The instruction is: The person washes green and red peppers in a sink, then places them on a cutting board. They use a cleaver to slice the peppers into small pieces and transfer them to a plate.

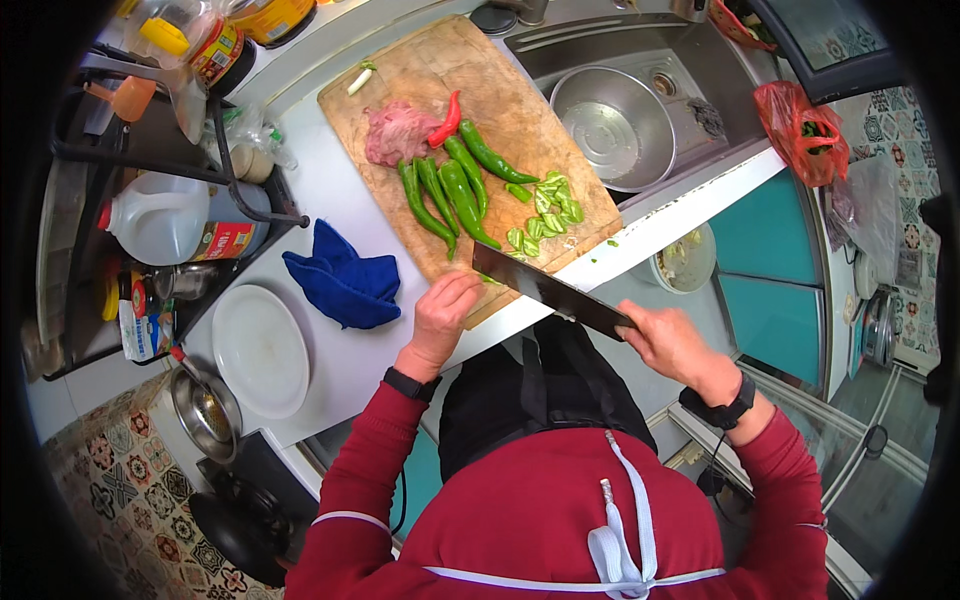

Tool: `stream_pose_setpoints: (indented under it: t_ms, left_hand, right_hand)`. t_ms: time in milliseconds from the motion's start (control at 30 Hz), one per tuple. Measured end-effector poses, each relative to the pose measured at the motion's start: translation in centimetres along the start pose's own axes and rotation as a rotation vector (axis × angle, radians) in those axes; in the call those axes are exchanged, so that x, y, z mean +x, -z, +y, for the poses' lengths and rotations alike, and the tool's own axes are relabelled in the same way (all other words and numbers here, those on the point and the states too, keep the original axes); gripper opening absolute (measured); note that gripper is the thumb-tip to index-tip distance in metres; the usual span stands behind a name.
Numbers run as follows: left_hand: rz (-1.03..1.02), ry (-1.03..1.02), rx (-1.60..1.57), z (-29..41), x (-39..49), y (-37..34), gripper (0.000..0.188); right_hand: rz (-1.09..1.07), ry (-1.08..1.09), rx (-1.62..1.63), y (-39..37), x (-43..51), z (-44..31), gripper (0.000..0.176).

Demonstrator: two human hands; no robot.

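Observation:
My right hand [671,337] grips the handle of a cleaver [551,291], whose blade lies across the near edge of a wooden cutting board [525,97]. Left of the blade, my left hand [450,304] has its fingertips together on a small green piece, mostly hidden beside the blade. Several whole green chili peppers [461,199] lie mid-board, with a red chili pepper [448,121] and a pile of raw meat [397,133] beyond them. Cut green pepper pieces [555,202] are scattered near the board's right edge. A scallion piece [360,79] is at the far left corner.
A blue cloth [345,277] and a white oval plate [261,351] lie to the left. A metal bowl [613,127] stands in the sink [709,56] at right. Below the counter edge is a bin with scraps [694,262]. A rack [142,161] with bottles borders the left.

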State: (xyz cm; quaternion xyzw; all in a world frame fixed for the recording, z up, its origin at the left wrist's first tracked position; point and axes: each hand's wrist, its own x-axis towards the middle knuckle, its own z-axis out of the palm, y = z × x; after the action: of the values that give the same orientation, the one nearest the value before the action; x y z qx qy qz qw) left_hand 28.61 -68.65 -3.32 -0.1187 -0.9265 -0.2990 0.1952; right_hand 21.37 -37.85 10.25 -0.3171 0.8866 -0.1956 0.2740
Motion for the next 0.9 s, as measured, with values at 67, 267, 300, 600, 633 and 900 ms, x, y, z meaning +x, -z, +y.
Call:
stream_pose_setpoints:
  t_ms: [67, 267, 300, 600, 633, 900]
  left_hand:
    - [-0.013, 0.021, -0.005, 0.0, -0.1, 0.0, 0.017]
    - [0.019, 0.021, -0.004, 0.0, -0.2, -0.3, 0.017]
    - [0.010, 0.019, -0.002, -0.1, -0.3, -0.3, 0.017]
    - [0.002, -0.007, 0.010, 0.1, 0.8, -0.6, 0.015]
    - [0.003, -0.007, 0.013, 0.2, 1.5, -0.8, 0.015]
    - [0.236, 0.540, 0.454, -1.9, -1.0, 5.4, 0.037]
  right_hand:
    - [-0.025, 0.023, -0.036, 0.6, 0.6, 0.3, 0.020]
    - [-0.101, 0.089, -0.105, 2.4, 2.6, 1.1, 0.019]
    - [-0.118, 0.094, -0.121, 2.3, 3.0, 1.3, 0.020]
    - [0.022, 0.002, 0.102, -3.1, 4.0, 0.9, 0.020]
    - [0.049, -0.058, 0.164, -3.0, 3.1, 1.0, 0.019]
    - [0.370, -0.351, 0.427, -3.0, -1.5, 0.2, 0.018]
